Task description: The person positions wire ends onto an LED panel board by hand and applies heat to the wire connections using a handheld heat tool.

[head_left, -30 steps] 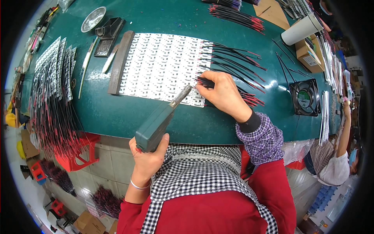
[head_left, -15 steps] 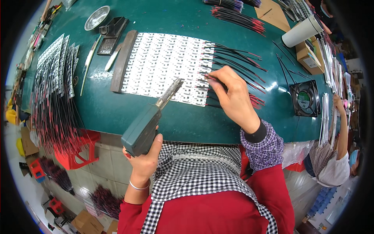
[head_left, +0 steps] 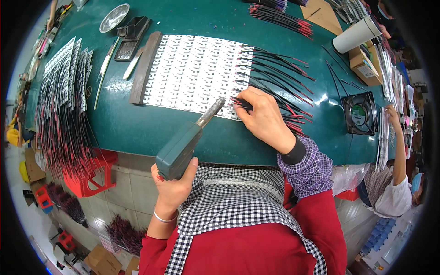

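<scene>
My left hand (head_left: 176,189) is wrapped round the body of a dark green, pistol-shaped soldering gun (head_left: 179,151). Its metal tip reaches over the near right corner of a white sheet of circuit boards (head_left: 192,75). Close by the tip, my right hand (head_left: 265,117) is closed on several black wires (head_left: 244,103) with red ends, at the sheet's right edge. More black and red wires (head_left: 286,68) fan out to the right from that edge. My right fingers partly hide where the held wires meet the board. A dark flat bar (head_left: 145,68) lies along the sheet's left edge.
Wired boards (head_left: 66,101) hang over the table's left edge. Behind the bar are a metal dish (head_left: 114,18), a black tray (head_left: 130,48) and a brush (head_left: 106,64). A small black fan (head_left: 360,114) stands at right, below a white cylinder (head_left: 356,35). Another person (head_left: 394,197) works at far right.
The soldering gun has moved right, its tip now nearer my right fingers. My right hand has shifted toward me and slightly left, and black wires now show in its grasp.
</scene>
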`<action>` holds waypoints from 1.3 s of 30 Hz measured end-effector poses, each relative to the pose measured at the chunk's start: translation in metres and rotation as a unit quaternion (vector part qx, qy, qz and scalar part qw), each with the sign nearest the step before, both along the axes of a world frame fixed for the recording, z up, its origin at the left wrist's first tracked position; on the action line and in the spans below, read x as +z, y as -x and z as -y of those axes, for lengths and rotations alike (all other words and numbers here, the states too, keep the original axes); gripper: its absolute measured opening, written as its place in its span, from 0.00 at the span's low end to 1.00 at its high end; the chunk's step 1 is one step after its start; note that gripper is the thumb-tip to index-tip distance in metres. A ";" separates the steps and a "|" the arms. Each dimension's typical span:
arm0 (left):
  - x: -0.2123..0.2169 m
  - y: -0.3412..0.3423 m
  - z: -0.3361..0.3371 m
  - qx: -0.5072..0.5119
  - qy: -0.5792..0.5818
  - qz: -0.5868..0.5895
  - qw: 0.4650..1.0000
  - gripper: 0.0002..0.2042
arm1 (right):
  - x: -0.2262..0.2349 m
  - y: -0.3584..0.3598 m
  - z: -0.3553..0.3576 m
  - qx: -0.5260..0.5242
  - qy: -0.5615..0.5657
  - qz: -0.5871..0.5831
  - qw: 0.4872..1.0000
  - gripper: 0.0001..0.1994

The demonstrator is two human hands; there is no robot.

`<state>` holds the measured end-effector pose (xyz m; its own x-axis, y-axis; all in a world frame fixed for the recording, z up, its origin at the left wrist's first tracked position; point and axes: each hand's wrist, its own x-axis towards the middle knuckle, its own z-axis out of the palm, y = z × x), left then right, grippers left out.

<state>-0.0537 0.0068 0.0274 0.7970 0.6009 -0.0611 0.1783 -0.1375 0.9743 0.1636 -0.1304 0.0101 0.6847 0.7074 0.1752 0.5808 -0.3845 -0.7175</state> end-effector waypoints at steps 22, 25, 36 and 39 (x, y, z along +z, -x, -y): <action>-0.007 0.002 0.004 0.045 -0.066 0.028 0.996 0.07 | -0.001 -0.002 -0.001 0.014 0.019 0.011 1.000 0.06; -0.002 0.002 0.004 0.043 -0.054 0.032 0.997 0.07 | -0.002 -0.004 -0.001 0.016 0.010 0.007 1.000 0.06; -0.002 0.000 0.003 0.009 -0.056 0.016 0.998 0.07 | 0.002 -0.006 0.000 0.033 0.023 -0.006 0.999 0.06; -0.015 0.009 0.003 0.040 -0.095 0.031 0.994 0.07 | 0.006 -0.005 -0.001 0.035 0.033 0.006 0.999 0.06</action>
<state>-0.0629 0.0033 0.0127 0.7452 0.6581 0.1076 0.1365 -0.3085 0.9414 0.1683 -0.1298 0.0159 0.6312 0.7640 0.1339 0.6161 -0.3890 -0.6849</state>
